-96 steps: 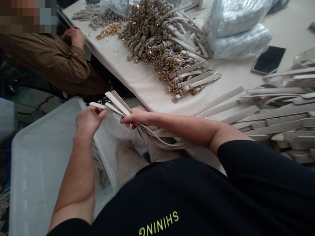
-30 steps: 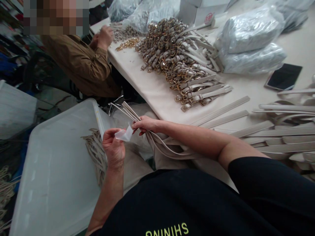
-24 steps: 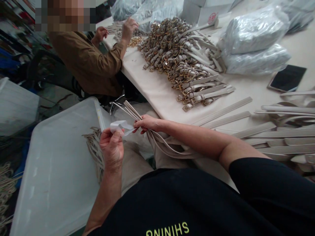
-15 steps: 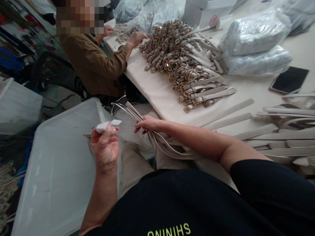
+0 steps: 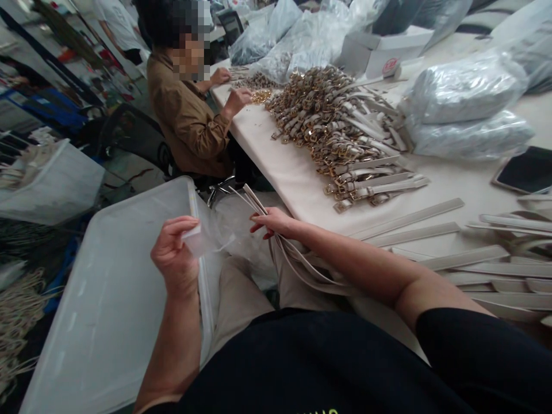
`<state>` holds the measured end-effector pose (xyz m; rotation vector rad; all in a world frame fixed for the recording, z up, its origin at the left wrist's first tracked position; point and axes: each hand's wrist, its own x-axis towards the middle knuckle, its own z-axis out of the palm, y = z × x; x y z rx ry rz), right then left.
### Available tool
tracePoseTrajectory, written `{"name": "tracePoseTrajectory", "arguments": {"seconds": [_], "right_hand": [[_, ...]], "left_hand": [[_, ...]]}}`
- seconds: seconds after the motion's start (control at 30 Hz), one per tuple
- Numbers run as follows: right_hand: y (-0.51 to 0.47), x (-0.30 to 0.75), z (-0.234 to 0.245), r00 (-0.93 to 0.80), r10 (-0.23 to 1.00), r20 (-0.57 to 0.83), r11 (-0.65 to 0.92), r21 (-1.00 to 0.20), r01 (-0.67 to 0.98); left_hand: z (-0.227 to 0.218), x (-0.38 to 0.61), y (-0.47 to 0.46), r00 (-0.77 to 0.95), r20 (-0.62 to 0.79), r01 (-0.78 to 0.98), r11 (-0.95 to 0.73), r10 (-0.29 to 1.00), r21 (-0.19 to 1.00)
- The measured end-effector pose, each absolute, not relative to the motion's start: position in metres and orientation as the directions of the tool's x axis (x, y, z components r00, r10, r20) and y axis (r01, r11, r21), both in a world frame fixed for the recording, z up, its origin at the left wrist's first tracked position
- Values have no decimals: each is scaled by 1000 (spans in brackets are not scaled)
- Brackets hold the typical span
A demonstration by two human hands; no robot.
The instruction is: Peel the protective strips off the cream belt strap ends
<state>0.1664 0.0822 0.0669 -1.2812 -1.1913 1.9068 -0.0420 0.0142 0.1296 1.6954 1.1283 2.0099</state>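
My right hand [image 5: 276, 222] is closed round a bundle of beige straps [image 5: 297, 264]; their ends stick up past my fingers and the rest droops over my lap. My left hand [image 5: 175, 253] is raised above my left knee and pinches a small thin clear plastic sleeve [image 5: 202, 238] between thumb and fingers. The two hands are a short way apart, just off the table's near edge [image 5: 302, 207].
A white plastic bin lid [image 5: 107, 287] lies to my left. On the table are a heap of buckled straps [image 5: 340, 126], flat plain straps [image 5: 474, 259], grey plastic bags [image 5: 466, 103], a phone [image 5: 524, 169] and a white box [image 5: 379, 49]. A person in a brown jacket [image 5: 190, 121] works at the far end.
My left hand pulled the clear sleeve off the strap ends and drew it left and down, away from my right hand. The view tilted up. The other person's hands moved over the table.
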Motion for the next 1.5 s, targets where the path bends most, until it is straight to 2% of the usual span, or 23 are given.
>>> {"name": "tracePoseTrajectory", "arguments": {"seconds": [0.07,0.13,0.27,0.33,0.4,0.5,0.67,0.77,0.83,0.9,1.0,1.1,1.17,1.3,1.5], "right_hand": [[83,169,71,-335,835,-436,-463,-886,-1],[81,170,75,-372,812,-451,-507,-859,-66],[70,167,83,-648,643,-407,-620,-774,-129],[63,164,86,-712,598,-367,-610,-785,-108],[57,161,89,-720,605,-341,-577,-811,-100],[54,161,90,-697,639,-324,-533,-840,-98],[58,162,87,-653,690,-311,-468,-880,-75],[59,161,85,-602,731,-320,-442,-895,-62],[60,160,85,-566,753,-334,-434,-900,-47],[60,159,86,-538,769,-346,-425,-905,-26],[59,157,85,-517,782,-347,-394,-919,20],[58,154,81,-520,786,-334,-345,-935,79],[58,154,81,-513,790,-335,-325,-939,113],[57,154,83,-475,798,-371,-312,-929,201],[55,152,79,-441,815,-376,-254,-916,311]], "left_hand": [[119,-47,15,-174,769,460,-640,615,615],[108,-51,14,-90,789,581,-611,608,538],[92,-50,13,88,783,645,-634,616,427],[86,-48,15,168,771,658,-652,614,376],[82,-46,17,211,763,676,-655,611,338],[78,-42,19,229,742,689,-643,630,334],[69,-36,19,194,683,700,-588,704,406],[61,-38,13,22,643,713,-462,766,527],[57,-41,5,-174,555,645,-331,814,688],[57,-43,-5,-262,387,515,-211,884,831],[63,-38,-17,-132,103,399,-42,986,916],[67,-26,-17,-98,-87,280,111,991,953],[65,-20,-13,-125,-189,133,205,974,970],[57,-15,-7,-54,-369,-145,359,928,922],[50,-12,-11,70,-530,-366,516,845,775]]}}
